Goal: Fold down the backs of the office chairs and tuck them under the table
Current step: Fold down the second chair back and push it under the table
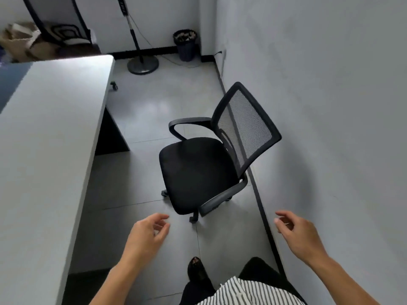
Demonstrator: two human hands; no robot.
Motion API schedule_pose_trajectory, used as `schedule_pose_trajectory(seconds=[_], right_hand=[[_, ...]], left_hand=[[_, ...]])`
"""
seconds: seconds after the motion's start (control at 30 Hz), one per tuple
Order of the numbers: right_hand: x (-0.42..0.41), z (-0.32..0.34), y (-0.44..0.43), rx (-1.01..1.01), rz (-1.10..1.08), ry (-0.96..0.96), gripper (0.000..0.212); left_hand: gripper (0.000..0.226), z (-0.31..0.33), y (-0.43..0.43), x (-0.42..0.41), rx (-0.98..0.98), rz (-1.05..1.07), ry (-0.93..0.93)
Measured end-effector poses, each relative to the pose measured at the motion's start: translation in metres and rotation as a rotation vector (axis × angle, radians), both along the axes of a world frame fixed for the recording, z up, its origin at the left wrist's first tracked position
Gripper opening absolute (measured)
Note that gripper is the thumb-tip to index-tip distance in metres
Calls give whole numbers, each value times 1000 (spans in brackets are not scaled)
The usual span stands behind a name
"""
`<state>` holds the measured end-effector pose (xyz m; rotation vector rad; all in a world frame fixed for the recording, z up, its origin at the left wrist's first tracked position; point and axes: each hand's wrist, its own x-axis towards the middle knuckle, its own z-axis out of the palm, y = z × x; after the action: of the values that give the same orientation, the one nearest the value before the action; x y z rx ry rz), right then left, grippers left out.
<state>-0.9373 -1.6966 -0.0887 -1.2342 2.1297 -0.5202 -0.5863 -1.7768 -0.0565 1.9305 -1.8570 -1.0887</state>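
A black office chair on castors stands in the aisle between the long white table on the left and the wall on the right. Its mesh back is upright and leans against the wall side; the seat faces the table. My left hand hovers just short of the seat's near corner, fingers loosely curled and holding nothing. My right hand is raised near the wall, below the nearer armrest, fingers apart and empty. Neither hand touches the chair.
A floor fan stand and a dark waste bin stand at the far end of the aisle. A castor of another chair shows under the table's far end. A dark table leg panel sits left of the chair. Bags lie on a far surface.
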Motion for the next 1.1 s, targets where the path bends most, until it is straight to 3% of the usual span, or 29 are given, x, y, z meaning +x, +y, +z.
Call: schedule_pose_trajectory(seconds=[0.33,0.53,0.67,0.77,0.87,1.1], right_hand=[[-67,17,-135,-117,-166,72,26],[-127,-10,-260,-71,-166,43,42],[-160,-46,-315,132,-163,-11,62],[-168,-72,-332,252,-138,-117,51],[-166,-89,-334,285,-64,-84,37],[-133,-97,-316,258,68,-176,43]], left_hand=[[16,25,-174,-125,-87,-170,89],[29,16,-291,-232,-162,-400,-112],[33,-15,-357,-309,-171,-590,-219],[38,-44,-392,-355,-161,-661,-258],[45,-66,-413,-388,-153,-747,-335],[50,-102,-433,-374,-33,-755,-454]])
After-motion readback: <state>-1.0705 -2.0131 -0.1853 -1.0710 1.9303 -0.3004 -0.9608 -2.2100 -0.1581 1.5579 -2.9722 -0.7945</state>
